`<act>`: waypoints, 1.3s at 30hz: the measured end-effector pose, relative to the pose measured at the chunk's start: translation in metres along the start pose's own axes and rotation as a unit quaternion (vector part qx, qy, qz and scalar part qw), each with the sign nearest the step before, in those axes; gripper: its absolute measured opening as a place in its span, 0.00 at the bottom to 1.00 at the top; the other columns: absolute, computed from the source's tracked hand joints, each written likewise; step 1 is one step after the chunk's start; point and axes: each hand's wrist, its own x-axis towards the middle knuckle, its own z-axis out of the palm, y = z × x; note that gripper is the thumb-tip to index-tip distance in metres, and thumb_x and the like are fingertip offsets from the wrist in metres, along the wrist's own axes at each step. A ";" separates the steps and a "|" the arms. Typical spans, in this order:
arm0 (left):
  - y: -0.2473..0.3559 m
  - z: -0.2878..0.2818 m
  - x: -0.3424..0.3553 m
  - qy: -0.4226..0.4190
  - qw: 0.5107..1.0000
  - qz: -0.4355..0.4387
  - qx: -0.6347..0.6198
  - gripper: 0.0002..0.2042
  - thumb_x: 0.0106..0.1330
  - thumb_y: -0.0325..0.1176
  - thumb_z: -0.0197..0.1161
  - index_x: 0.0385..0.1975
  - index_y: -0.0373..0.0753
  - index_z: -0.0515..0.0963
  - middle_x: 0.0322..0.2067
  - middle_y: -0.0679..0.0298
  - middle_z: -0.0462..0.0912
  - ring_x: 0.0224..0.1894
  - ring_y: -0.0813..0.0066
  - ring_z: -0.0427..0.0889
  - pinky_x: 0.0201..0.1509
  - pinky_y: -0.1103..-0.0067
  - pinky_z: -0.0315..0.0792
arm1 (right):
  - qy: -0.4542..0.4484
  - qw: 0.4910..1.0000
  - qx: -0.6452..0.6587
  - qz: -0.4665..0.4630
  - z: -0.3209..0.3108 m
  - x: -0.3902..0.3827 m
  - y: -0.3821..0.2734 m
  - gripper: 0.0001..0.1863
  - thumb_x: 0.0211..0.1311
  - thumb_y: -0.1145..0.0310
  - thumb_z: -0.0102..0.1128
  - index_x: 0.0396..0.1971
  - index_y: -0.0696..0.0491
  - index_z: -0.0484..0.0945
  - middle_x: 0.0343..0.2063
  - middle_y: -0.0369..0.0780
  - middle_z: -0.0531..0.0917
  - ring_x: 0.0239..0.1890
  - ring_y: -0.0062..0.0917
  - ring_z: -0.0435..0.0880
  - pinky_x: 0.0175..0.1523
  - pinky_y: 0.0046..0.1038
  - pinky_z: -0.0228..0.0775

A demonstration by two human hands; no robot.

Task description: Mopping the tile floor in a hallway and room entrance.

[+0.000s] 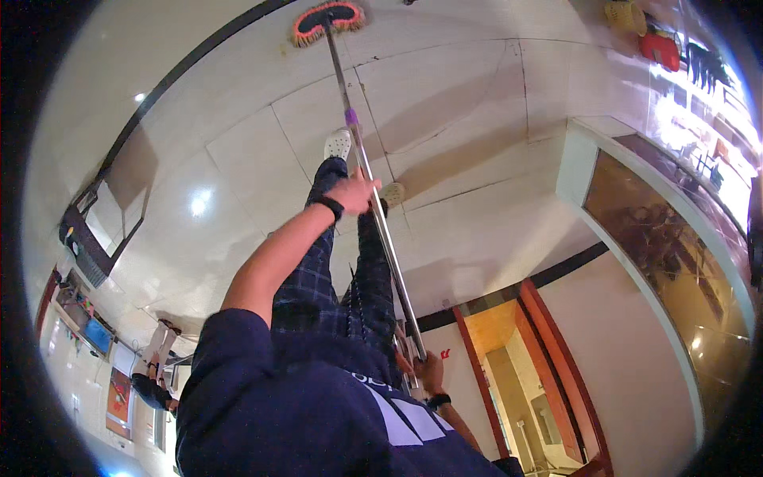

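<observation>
A mop with a long silver telescoping pole point(392, 258) slants across the view in front of my body. Its kidney-shaped head point(327, 22) has a bright red rim and a tan fringe, and it rests on the tiled floor at the top. Partway down the pole is a purple collar point(350, 117). My left hand point(351, 193), with a black band at the wrist, is closed round the middle of the pole. Lower down, my right hand point(429, 374) grips the pole near its end, close to my waist; its fingers are partly hidden.
Pale floor tiles point(453, 87) stretch around my feet, with a dark border strip. A glass-fronted counter point(660, 246) stands on the right. Behind it are a red container point(660, 51) and a yellow basket point(625, 16). An open doorway point(509, 374) is at lower right. Another person point(151, 391) is far left.
</observation>
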 end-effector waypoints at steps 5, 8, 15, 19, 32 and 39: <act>-0.029 -0.035 0.031 0.076 0.996 -0.031 0.032 0.18 0.54 0.32 0.58 0.46 0.47 0.65 0.40 0.44 0.66 0.37 0.44 0.75 0.39 0.59 0.72 | 0.013 0.986 0.154 -0.054 0.004 0.047 -0.021 0.21 0.51 0.54 0.60 0.19 0.60 0.74 0.13 0.48 0.76 0.18 0.37 0.78 0.23 0.36 0.64; -0.008 -0.016 0.029 0.047 0.996 -0.044 0.063 0.16 0.55 0.30 0.55 0.44 0.47 0.65 0.38 0.45 0.67 0.37 0.44 0.75 0.39 0.59 0.71 | -0.011 0.997 0.066 -0.046 0.003 0.048 0.001 0.15 0.50 0.60 0.59 0.29 0.58 0.74 0.17 0.47 0.78 0.22 0.39 0.79 0.28 0.36 0.68; 0.100 0.078 0.008 -0.045 0.999 -0.004 0.007 0.18 0.53 0.32 0.57 0.44 0.42 0.65 0.37 0.38 0.65 0.35 0.42 0.76 0.38 0.60 0.73 | -0.001 0.998 0.068 -0.012 0.038 0.023 0.194 0.17 0.46 0.58 0.60 0.21 0.59 0.75 0.14 0.49 0.76 0.20 0.44 0.77 0.24 0.38 0.66; 0.139 0.131 -0.003 -0.123 0.992 -0.004 0.015 0.19 0.53 0.32 0.56 0.45 0.43 0.64 0.39 0.37 0.66 0.37 0.43 0.76 0.39 0.59 0.73 | -0.039 0.997 0.037 0.058 -0.008 -0.005 0.217 0.17 0.46 0.58 0.59 0.20 0.59 0.75 0.14 0.49 0.77 0.20 0.44 0.78 0.25 0.38 0.67; 0.111 0.103 0.093 0.011 0.996 -0.081 -0.038 0.22 0.53 0.27 0.55 0.49 0.43 0.58 0.46 0.37 0.63 0.45 0.41 0.71 0.46 0.60 0.68 | -0.007 1.000 -0.011 -0.022 -0.061 0.077 0.160 0.16 0.50 0.56 0.56 0.24 0.57 0.76 0.20 0.50 0.78 0.27 0.44 0.79 0.32 0.41 0.69; 0.078 -0.025 0.134 0.159 0.982 -0.106 -0.006 0.19 0.55 0.28 0.54 0.48 0.47 0.65 0.40 0.46 0.70 0.40 0.46 0.75 0.44 0.62 0.70 | 0.058 0.996 -0.015 -0.072 -0.109 0.153 0.036 0.16 0.48 0.57 0.58 0.22 0.57 0.75 0.21 0.52 0.78 0.26 0.46 0.78 0.32 0.44 0.67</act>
